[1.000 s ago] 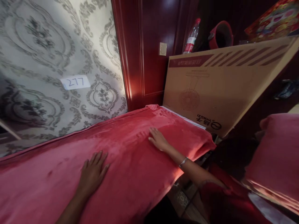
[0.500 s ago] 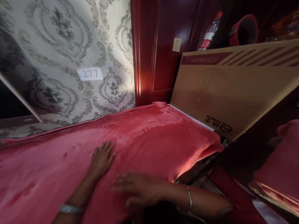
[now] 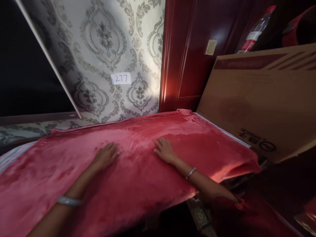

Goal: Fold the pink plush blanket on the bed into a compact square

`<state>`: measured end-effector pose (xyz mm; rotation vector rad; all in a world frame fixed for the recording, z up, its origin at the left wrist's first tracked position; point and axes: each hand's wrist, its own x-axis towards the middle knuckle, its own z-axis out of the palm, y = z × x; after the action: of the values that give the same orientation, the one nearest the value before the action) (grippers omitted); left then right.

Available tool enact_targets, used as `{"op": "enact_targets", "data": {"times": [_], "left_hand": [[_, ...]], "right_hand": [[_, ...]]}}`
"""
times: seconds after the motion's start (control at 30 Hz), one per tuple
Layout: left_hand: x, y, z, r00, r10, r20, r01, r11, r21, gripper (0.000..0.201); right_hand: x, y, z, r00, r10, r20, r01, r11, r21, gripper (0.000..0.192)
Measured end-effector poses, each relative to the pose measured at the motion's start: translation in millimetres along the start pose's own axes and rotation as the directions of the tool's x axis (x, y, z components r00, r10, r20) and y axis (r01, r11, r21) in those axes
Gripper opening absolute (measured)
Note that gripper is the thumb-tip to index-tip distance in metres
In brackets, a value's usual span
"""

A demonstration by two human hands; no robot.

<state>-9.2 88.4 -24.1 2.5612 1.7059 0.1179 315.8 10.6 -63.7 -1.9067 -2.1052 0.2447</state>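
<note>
Pressing flat: both palms on red blanket (image 3: 138, 171).
Left hand (image 3: 105, 156) and right hand (image 3: 165, 151) spread flat, fingers released, grasping nothing. Cardboard box (image 3: 261, 98) closed, contents hidden.

Both forearms are bare, with no sleeves in view. The left wrist wears a pale, flat bangle (image 3: 68, 200). The right wrist wears a thin silvery bangle (image 3: 190, 172). No rings can be made out on the fingers.

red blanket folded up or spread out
Spread out: the red blanket lies flat, with the left hand and right hand resting palm-down on it.
</note>
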Motion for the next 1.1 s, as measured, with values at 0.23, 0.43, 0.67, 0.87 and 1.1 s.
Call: {"op": "enact_targets", "data": {"times": [0.23, 0.43, 0.67, 0.87, 1.1], "left_hand": [[-27.8, -62.7, 1.1, 0.957, -0.28, -0.079, 0.286, 0.955, 0.082, 0.064], [-39.8, -57.1, 18.7, 0.939, -0.268, -0.215, 0.298, 0.947, 0.122, 0.06], [-39.2, -65.4, 22.9, 0.932, -0.253, -0.26, 0.277, 0.959, 0.061, 0.058], [-40.8, -64.4, 22.9, 0.932, -0.271, -0.242, 0.289, 0.956, 0.043, 0.057], [-41.6, -61.3, 21.7, 0.934, -0.282, -0.22, 0.306, 0.948, 0.085, 0.056]], "right_hand": [[-87.0, -141.2, 32.9, 0.336, -0.937, 0.098, 0.841, 0.345, 0.416, 0.051], [-22.2, -55.9, 10.8, 0.885, -0.435, -0.167, 0.465, 0.811, 0.354, 0.048], [42.2, -9.9, -5.4, 0.993, 0.108, -0.046, -0.108, 0.994, -0.006, 0.057], [-25.2, -129.2, 45.2, 0.712, -0.699, 0.071, 0.686, 0.714, 0.14, 0.06], [-43.8, -131.5, 34.3, 0.672, -0.738, -0.056, 0.706, 0.616, 0.35, 0.048]]}}
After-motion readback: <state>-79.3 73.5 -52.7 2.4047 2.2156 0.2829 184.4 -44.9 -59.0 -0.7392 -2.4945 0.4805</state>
